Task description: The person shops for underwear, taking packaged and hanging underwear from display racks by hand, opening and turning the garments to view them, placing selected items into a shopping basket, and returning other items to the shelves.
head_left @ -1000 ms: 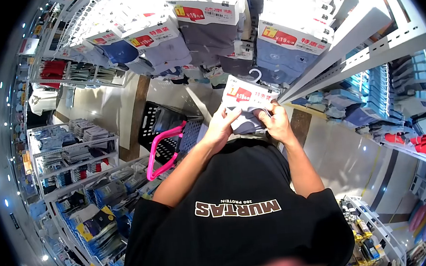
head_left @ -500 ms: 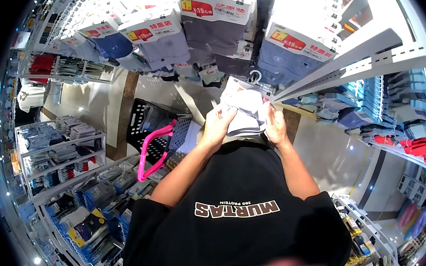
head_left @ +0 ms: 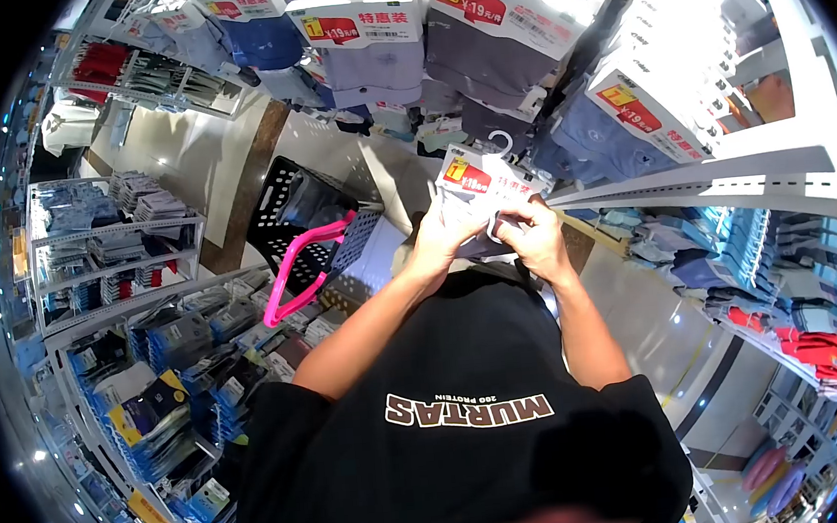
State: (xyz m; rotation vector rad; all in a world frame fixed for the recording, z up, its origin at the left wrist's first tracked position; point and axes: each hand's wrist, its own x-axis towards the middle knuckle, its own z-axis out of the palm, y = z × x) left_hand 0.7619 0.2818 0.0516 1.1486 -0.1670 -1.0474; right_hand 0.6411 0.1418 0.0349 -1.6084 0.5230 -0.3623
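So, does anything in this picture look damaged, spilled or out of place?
Nothing clearly stands out. The carded pack held by the left hand and right hand is tilted and partly covered, which looks like ordinary handling. The hanging packs beyond it form rows; no spill shows.

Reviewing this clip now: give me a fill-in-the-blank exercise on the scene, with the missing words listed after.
1. The left hand and right hand hold a pack with a ____ card.
2. The handle of the basket is ____.
3. The shirt is ____.

Missing words: white; pink; black.
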